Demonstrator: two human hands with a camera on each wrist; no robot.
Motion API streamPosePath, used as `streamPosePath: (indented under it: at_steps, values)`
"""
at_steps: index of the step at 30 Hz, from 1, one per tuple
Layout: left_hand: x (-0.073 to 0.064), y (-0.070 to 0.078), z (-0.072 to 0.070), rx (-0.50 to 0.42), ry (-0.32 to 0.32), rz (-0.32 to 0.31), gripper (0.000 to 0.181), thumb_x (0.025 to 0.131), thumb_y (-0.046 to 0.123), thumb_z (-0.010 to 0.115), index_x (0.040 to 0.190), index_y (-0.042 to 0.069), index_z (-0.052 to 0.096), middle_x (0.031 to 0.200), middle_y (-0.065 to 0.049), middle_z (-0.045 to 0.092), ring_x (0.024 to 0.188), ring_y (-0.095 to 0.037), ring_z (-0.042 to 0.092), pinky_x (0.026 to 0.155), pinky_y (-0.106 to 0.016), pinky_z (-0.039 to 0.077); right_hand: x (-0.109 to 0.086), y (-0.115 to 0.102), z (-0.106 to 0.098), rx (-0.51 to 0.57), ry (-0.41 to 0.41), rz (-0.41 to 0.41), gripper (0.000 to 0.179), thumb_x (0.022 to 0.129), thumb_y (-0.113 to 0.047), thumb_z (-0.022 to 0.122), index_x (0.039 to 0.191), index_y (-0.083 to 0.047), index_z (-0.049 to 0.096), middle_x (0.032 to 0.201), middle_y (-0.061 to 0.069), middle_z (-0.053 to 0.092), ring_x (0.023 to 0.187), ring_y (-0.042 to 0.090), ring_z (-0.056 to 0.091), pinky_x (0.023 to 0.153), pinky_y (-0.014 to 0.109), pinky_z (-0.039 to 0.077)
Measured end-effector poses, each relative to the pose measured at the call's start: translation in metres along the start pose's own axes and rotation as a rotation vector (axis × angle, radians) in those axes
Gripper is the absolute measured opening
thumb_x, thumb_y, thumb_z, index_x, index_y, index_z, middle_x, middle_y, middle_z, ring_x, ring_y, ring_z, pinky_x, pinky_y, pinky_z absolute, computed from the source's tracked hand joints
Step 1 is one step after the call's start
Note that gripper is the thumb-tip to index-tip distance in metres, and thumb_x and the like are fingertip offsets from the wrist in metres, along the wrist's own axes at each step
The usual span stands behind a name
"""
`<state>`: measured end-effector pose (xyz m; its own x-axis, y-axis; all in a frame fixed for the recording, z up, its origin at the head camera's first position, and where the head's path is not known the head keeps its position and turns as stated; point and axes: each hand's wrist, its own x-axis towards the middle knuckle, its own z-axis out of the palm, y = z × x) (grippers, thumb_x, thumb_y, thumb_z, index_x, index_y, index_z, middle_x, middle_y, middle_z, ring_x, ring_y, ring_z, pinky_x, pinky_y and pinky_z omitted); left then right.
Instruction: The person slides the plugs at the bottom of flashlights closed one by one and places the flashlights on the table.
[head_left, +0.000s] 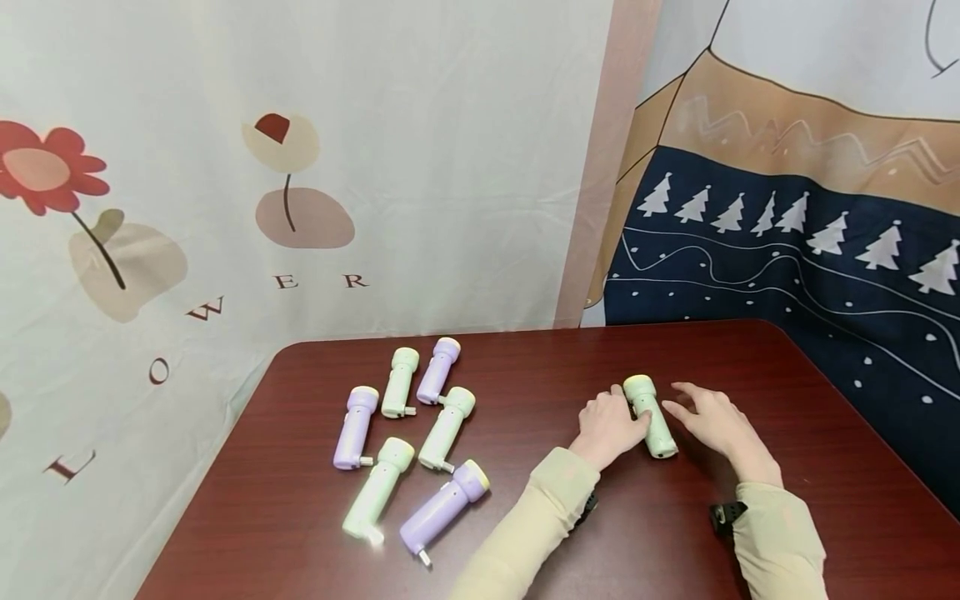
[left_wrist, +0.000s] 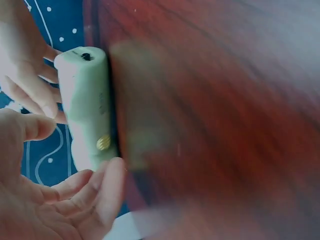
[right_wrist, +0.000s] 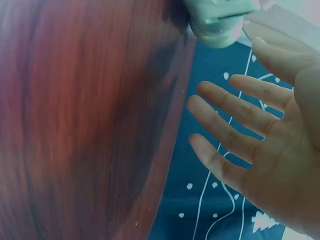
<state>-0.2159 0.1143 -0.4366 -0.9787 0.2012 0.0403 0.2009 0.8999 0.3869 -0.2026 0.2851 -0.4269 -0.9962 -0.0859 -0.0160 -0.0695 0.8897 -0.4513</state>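
A pale green flashlight (head_left: pixel 652 421) lies on the table at the right, its wider head with a pale yellow rim pointing to the back. My left hand (head_left: pixel 611 425) is at its left side, with relaxed fingers. In the left wrist view, the fingertips (left_wrist: pixel 117 170) come right up to the green flashlight (left_wrist: pixel 85 100), near a gold button, and the thumb stands a little off its side. My right hand (head_left: pixel 720 425) hovers to the right of the flashlight, apart from it. The right wrist view shows that palm (right_wrist: pixel 285 155) with its fingers spread and holding nothing.
Several more flashlights lie in a loose group on the left of the table (head_left: pixel 555 383), such as a purple one (head_left: pixel 442 508) and a green one (head_left: pixel 378 487). Short pegs stick out near their bases. Printed curtains (head_left: pixel 450 167) hang behind the table.
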Motion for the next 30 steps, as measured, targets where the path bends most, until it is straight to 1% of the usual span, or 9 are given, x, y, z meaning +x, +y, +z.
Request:
streamPosePath:
  at_steps: [1, 6, 10, 12, 15, 18, 22, 25, 30]
  values:
    - [-0.002, -0.003, -0.003, 0.014, 0.008, 0.010, 0.052, 0.085, 0.053, 0.058, 0.113, 0.010, 0.058, 0.092, -0.006, 0.067, 0.079, -0.022, 0.067, 0.061, -0.030, 0.050, 0.000, -0.002, 0.001, -0.002, -0.004, 0.001, 0.056, 0.095, -0.036, 0.053, 0.135, 0.003, 0.046, 0.120, 0.027, 0.061, 0.105, 0.040, 0.061, 0.078, 0.055, 0.048]
    - [-0.015, -0.018, -0.018, 0.074, 0.033, 0.040, 0.047, 0.086, 0.050, 0.059, 0.111, 0.010, 0.058, 0.093, -0.005, 0.066, 0.080, -0.021, 0.066, 0.063, -0.031, 0.051, 0.000, -0.010, 0.005, -0.003, -0.040, 0.014, 0.064, 0.095, -0.042, 0.052, 0.133, 0.008, 0.046, 0.118, 0.029, 0.061, 0.107, 0.042, 0.059, 0.080, 0.056, 0.048]
    - [-0.025, -0.029, -0.031, 0.083, 0.060, 0.074, 0.043, 0.087, 0.048, 0.060, 0.106, 0.009, 0.058, 0.090, -0.005, 0.064, 0.077, -0.021, 0.064, 0.060, -0.030, 0.050, 0.001, -0.014, 0.006, -0.004, -0.066, 0.021, 0.067, 0.094, -0.045, 0.052, 0.132, 0.010, 0.045, 0.115, 0.028, 0.062, 0.104, 0.041, 0.060, 0.078, 0.054, 0.048]
    - [-0.031, -0.034, -0.036, 0.088, 0.079, 0.097, 0.041, 0.087, 0.046, 0.060, 0.103, 0.008, 0.058, 0.087, -0.006, 0.064, 0.074, -0.021, 0.063, 0.058, -0.030, 0.049, 0.001, -0.015, 0.007, -0.005, -0.073, 0.023, 0.068, 0.094, -0.046, 0.052, 0.132, 0.011, 0.045, 0.118, 0.030, 0.061, 0.106, 0.042, 0.059, 0.078, 0.054, 0.048]
    - [-0.040, -0.042, -0.044, 0.100, 0.111, 0.123, 0.040, 0.087, 0.045, 0.061, 0.102, 0.008, 0.058, 0.085, -0.006, 0.063, 0.073, -0.022, 0.061, 0.058, -0.030, 0.048, 0.001, -0.017, 0.010, -0.006, -0.073, 0.022, 0.067, 0.093, -0.044, 0.053, 0.132, 0.010, 0.046, 0.122, 0.031, 0.059, 0.109, 0.044, 0.057, 0.080, 0.055, 0.048]
    - [-0.048, -0.050, -0.054, 0.105, 0.121, 0.137, 0.041, 0.087, 0.043, 0.061, 0.105, 0.007, 0.057, 0.086, -0.007, 0.063, 0.074, -0.024, 0.060, 0.060, -0.032, 0.048, 0.000, -0.018, 0.011, -0.007, -0.068, 0.014, 0.066, 0.093, -0.042, 0.054, 0.132, 0.011, 0.046, 0.122, 0.031, 0.058, 0.108, 0.045, 0.057, 0.079, 0.053, 0.049]
    - [-0.060, -0.066, -0.067, 0.097, 0.121, 0.134, 0.042, 0.087, 0.042, 0.061, 0.108, 0.006, 0.057, 0.090, -0.008, 0.063, 0.079, -0.026, 0.060, 0.064, -0.034, 0.048, 0.001, -0.019, 0.012, 0.002, -0.059, 0.004, 0.062, 0.093, -0.037, 0.055, 0.131, 0.012, 0.046, 0.118, 0.031, 0.060, 0.103, 0.041, 0.060, 0.077, 0.050, 0.050]
    - [-0.070, -0.081, -0.075, 0.096, 0.132, 0.114, 0.041, 0.086, 0.041, 0.063, 0.108, 0.006, 0.056, 0.092, -0.008, 0.064, 0.081, -0.028, 0.061, 0.065, -0.036, 0.049, 0.002, -0.019, 0.013, 0.009, -0.058, -0.005, 0.062, 0.094, -0.035, 0.056, 0.131, 0.013, 0.045, 0.116, 0.030, 0.062, 0.101, 0.040, 0.062, 0.077, 0.049, 0.050]
    - [-0.088, -0.107, -0.086, 0.057, 0.173, 0.086, 0.036, 0.083, 0.034, 0.067, 0.103, 0.006, 0.058, 0.089, -0.010, 0.065, 0.079, -0.030, 0.063, 0.062, -0.037, 0.048, 0.003, -0.018, 0.014, 0.008, -0.056, -0.012, 0.062, 0.094, -0.036, 0.056, 0.129, 0.014, 0.046, 0.115, 0.031, 0.061, 0.100, 0.040, 0.062, 0.077, 0.049, 0.050]
